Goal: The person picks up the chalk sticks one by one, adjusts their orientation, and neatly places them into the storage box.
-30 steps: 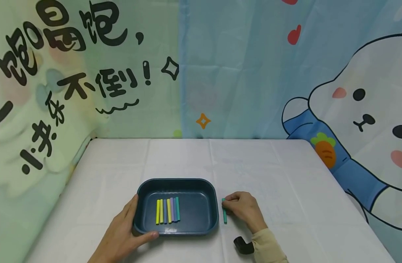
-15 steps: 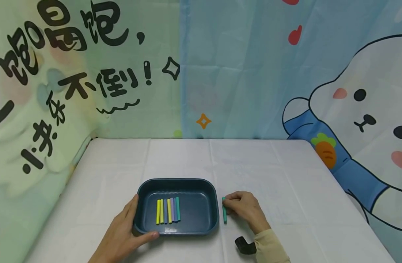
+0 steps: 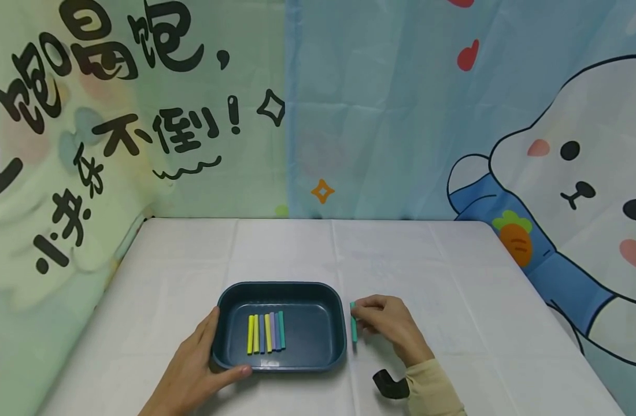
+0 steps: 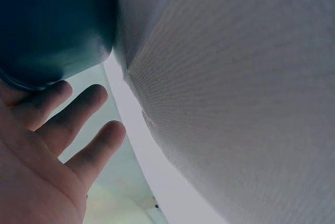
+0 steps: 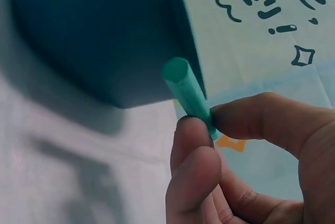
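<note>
A teal chalk-like stick (image 5: 186,88) with a many-sided end is pinched between the thumb and fingers of my right hand (image 3: 388,323). In the head view that stick (image 3: 354,323) stands just right of the dark blue tray (image 3: 318,341), apart from it. Inside the tray lies a row of similar sticks (image 3: 267,333) in yellow, blue, purple and teal. My left hand (image 3: 193,364) rests at the tray's front left corner, thumb along the front rim and fingers along the left side. Straight, spread fingers (image 4: 84,111) show in the left wrist view.
White cloth (image 3: 401,260) covers the table. Beside the right sleeve (image 3: 432,387) is a black curved object (image 3: 391,385), partly hidden by it. A printed curtain (image 3: 370,115) hangs behind the table and along its left side.
My right hand has lifted the teal stick slightly and shifted a little farther from the front edge. The left hand, the tray and the row of sticks have stayed put.
</note>
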{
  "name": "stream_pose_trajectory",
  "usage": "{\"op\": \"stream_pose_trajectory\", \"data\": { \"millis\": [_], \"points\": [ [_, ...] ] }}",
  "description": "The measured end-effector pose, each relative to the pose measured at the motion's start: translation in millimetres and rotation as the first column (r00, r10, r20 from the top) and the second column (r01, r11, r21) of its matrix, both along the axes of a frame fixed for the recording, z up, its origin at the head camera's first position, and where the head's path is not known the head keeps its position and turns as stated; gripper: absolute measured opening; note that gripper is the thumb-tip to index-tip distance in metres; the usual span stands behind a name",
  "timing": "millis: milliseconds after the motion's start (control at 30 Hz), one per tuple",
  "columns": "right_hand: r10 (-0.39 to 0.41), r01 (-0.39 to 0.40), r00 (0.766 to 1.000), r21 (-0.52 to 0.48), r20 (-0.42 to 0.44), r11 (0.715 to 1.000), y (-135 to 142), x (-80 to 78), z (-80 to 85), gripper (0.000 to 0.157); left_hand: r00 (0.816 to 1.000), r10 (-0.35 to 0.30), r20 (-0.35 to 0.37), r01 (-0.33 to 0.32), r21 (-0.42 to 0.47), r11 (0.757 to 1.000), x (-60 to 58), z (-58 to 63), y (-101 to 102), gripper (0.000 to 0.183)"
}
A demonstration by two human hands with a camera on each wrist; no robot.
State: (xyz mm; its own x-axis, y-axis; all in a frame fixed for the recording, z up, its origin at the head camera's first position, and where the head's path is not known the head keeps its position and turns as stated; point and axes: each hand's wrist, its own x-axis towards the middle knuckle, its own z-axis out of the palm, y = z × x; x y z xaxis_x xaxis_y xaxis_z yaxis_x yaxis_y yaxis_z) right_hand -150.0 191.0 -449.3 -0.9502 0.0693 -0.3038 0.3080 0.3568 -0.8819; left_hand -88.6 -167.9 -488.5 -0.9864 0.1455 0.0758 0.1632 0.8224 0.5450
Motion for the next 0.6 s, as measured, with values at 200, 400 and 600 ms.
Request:
{"op": "stream_pose_trajectory", "data": {
  "millis": [200, 400, 600],
  "points": [
    [0.005, -0.007, 1.0, -0.086, -0.018, 0.996, -4.4, -1.4, 6.8, 0.033, 1.0, -0.002, -0.014, 0.002, -0.009, 1.0, -0.1, 0.1, 0.0, 0.125],
    [0.011, -0.014, 1.0, -0.122, -0.021, 0.992, -13.0, -2.8, 13.8, 0.034, 1.0, -0.004, -0.012, 0.004, -0.006, 1.0, 0.0, -0.5, -0.1, 0.125],
    [0.023, -0.028, 0.999, -0.15, -0.037, 0.988, -22.6, -4.7, 19.8, 0.031, 1.0, 0.0, 0.001, 0.0, -0.007, 1.0, -0.2, 0.3, 0.9, 0.126]
  ]
}}
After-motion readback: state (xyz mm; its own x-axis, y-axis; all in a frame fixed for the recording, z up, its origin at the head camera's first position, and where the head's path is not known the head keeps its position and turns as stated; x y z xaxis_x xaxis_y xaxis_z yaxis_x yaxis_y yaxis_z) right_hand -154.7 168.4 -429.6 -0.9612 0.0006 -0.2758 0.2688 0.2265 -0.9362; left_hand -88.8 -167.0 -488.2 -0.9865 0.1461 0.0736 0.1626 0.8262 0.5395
